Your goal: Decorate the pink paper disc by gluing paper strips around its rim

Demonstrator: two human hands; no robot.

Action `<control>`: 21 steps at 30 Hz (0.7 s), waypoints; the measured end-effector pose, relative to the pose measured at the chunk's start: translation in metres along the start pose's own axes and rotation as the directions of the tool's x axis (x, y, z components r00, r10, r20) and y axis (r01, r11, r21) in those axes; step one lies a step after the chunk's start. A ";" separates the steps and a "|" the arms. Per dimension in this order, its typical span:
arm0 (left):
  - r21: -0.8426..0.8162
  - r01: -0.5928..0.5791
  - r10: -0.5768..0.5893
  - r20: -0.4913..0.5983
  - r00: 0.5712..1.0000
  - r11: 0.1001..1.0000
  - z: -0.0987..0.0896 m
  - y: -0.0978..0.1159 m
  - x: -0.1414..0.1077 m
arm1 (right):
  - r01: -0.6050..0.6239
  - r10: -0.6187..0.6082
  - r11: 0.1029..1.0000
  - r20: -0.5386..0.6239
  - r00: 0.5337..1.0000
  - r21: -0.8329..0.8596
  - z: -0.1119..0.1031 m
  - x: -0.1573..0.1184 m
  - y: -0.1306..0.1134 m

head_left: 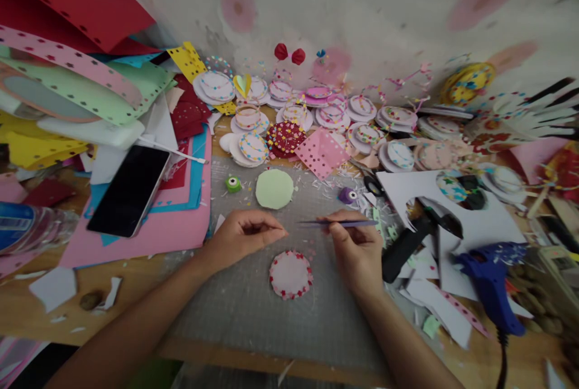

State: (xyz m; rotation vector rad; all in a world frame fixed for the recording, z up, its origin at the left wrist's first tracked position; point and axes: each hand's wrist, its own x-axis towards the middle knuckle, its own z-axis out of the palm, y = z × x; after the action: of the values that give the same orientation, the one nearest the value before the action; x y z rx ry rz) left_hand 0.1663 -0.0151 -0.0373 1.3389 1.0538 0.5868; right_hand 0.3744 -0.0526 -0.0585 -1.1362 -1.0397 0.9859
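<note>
There were two hands, a left hand [246,233] and a right hand [357,250]; one slim pointed tool [368,223]; one flower-edged disc [291,275]; one pale green circle [274,189]; two punches, a green punch [233,183] and a purple punch [348,195]; one phone [130,190]; one glue gun [491,283]; one bottle [20,226].

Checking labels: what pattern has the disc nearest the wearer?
The disc is pale in the middle, red-speckled around its rim; head view.

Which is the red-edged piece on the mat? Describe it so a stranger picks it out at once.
Find the grey mat, then the gap between the left hand and right hand. Just below it in the picture lies a small pale round piece. Red bits ring its edge, unlike the plain green disc beyond the hands.
</note>
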 end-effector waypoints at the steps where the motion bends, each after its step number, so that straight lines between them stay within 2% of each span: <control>1: 0.005 -0.004 0.004 -0.011 1.000 1.000 0.000 0.000 0.000 | -0.007 0.007 1.000 0.002 1.000 0.000 0.000 0.000 0.000; 6: -0.058 0.007 -0.007 -0.012 1.000 0.998 0.000 -0.001 0.000 | -0.028 0.028 1.000 0.062 0.998 0.010 0.003 -0.003 -0.001; 11: -0.131 -0.025 0.029 0.029 0.999 0.991 0.000 -0.003 -0.001 | -0.041 0.042 0.999 0.047 0.998 -0.017 0.004 -0.002 -0.005; 21: -0.114 -0.029 0.033 0.039 0.999 0.993 0.002 -0.005 0.001 | -0.061 0.064 0.996 0.040 0.997 -0.068 0.004 -0.002 -0.005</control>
State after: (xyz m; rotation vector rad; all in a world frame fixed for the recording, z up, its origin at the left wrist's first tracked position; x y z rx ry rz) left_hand 0.1675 -0.0158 -0.0426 1.2647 0.9544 0.6306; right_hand 0.3705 -0.0544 -0.0530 -1.2134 -1.0838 1.0348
